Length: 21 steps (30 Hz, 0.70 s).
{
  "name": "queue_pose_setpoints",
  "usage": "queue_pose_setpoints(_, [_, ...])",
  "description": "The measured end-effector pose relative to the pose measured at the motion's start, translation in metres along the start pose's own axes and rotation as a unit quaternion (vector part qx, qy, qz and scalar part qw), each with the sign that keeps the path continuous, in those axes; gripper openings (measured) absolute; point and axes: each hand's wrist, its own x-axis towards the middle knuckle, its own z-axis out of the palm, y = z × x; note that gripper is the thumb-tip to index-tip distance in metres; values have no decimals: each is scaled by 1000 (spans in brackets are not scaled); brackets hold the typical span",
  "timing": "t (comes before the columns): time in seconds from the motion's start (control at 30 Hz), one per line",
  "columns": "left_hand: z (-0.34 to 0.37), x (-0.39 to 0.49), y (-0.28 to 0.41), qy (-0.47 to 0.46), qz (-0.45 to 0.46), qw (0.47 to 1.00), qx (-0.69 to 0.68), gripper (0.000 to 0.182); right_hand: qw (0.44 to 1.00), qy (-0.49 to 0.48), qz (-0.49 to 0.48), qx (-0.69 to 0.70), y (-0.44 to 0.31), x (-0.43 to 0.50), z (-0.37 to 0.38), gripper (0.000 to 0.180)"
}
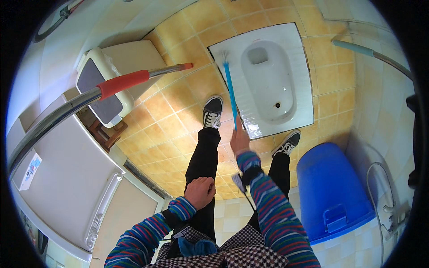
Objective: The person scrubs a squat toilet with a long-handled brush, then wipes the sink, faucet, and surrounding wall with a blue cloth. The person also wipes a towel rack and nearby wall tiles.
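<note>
My right hand (240, 137) grips the lower end of the long blue handle of a toilet brush (230, 85). The brush's pale, blurred bristle head is over the ribbed upper-left rim of a white ceramic squat toilet (268, 80). A small dark spot lies near the lower end of the basin. Loosely curled and holding nothing, my left hand (200, 191) rests at my left leg in black trousers. My two black shoes with white laces stand on the tiles left of and below the toilet.
A metal grab rail with a red grip (124, 83) crosses above a lidded bin (104, 93) at left. Behind are a wooden stool (107, 134) and a white cabinet (70, 174). At right are a large blue barrel (335, 191), a shower hose (368, 181) and another rail (353, 47).
</note>
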Motion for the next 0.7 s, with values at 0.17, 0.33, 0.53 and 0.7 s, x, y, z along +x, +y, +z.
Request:
queue_pose_setpoints(0.17, [2, -1, -2, -1, 0, 1000, 0, 8, 1000, 17, -2, -9, -1, 1, 2, 62])
queue_pose_setpoints(0.33, [2, -3, -1, 0, 0, 1000, 6, 8, 990, -89, 66, -84, 2, -38, -3, 69])
queue_pose_setpoints(0.53, [6, -3, 0, -2, -6, 1000, 8, 8, 984, -20, -75, -161, 23, 43, -9, 85])
queue_pose_setpoints(0.7, [11, -1, 1, -4, -5, 1000, 13, 8, 983, 98, -29, -153, 68, 70, -103, 71])
